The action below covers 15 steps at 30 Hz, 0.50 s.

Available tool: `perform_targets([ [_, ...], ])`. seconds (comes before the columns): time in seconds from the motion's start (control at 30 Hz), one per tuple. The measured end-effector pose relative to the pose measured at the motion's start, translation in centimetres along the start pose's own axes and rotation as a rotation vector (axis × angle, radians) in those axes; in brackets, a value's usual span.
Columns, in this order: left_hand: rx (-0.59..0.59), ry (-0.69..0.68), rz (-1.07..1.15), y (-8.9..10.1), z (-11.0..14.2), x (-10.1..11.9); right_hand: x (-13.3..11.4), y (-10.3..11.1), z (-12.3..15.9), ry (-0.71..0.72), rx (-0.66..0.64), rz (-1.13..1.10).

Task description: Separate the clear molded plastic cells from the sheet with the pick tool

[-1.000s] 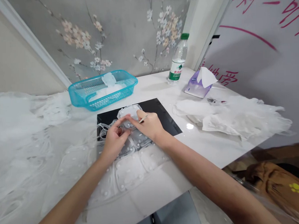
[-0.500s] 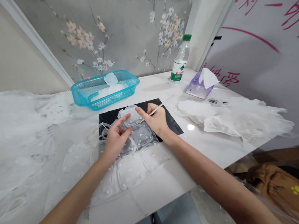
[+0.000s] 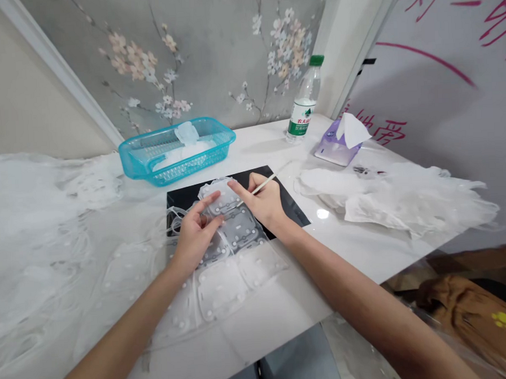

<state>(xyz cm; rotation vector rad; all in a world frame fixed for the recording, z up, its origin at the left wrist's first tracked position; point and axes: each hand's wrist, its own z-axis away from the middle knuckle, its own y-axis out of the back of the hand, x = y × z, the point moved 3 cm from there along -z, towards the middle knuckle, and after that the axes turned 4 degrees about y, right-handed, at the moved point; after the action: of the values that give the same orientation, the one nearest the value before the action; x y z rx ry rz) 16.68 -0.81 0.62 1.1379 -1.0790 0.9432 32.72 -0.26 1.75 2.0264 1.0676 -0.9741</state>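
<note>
A translucent white sheet of linked pads with small studs (image 3: pixel 235 252) lies over a black mat (image 3: pixel 278 188) on the white table. My left hand (image 3: pixel 196 232) rests on the sheet, fingers stretched flat and pressing it down. My right hand (image 3: pixel 260 203) is beside it, index finger extended onto the sheet's far pad, the other fingers closed round a thin pale stick (image 3: pixel 263 183) that points up and to the right.
A turquoise basket (image 3: pixel 150 161) with clear pieces stands behind the mat. A water bottle (image 3: pixel 305 99) and a purple tissue pack (image 3: pixel 339 142) stand at the back right. White filmy material (image 3: pixel 406 201) lies at right, and more (image 3: pixel 34 223) covers the left.
Both hands have moved apart from a close pinch over the sheet. The left fingers have flattened out, and the right hand has shifted right with the stick raised.
</note>
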Motion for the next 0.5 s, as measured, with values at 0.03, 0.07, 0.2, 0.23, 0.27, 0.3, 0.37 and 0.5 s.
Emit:
perform_targets([
  [0.03,0.005,0.001,-0.007,-0.02,0.01,0.07,-0.06,0.02,0.03,0.025,-0.010,0.030],
  [0.07,0.007,0.001,-0.013,-0.05,0.02,0.13,-0.11,0.04,0.06,0.053,-0.021,0.062],
  [0.2,-0.008,-0.004,-0.023,-0.17,0.00,0.10,-0.30,-0.01,0.27,0.210,-0.115,0.206],
  [0.23,-0.013,-0.016,-0.022,-0.17,-0.02,0.05,-0.38,-0.10,0.34,0.257,-0.155,0.248],
  [0.27,-0.018,-0.034,-0.019,-0.16,-0.04,0.01,-0.44,-0.20,0.41,0.300,-0.192,0.290],
  [0.3,-0.023,-0.055,-0.013,-0.16,-0.05,-0.03,-0.48,-0.29,0.46,0.335,-0.221,0.327],
  [0.37,-0.039,-0.085,-0.002,-0.16,-0.07,-0.09,-0.45,-0.40,0.47,0.365,-0.247,0.364],
  [0.5,-0.043,-0.070,0.024,-0.20,-0.14,-0.18,-0.01,-0.16,-0.13,0.228,-0.191,0.180],
])
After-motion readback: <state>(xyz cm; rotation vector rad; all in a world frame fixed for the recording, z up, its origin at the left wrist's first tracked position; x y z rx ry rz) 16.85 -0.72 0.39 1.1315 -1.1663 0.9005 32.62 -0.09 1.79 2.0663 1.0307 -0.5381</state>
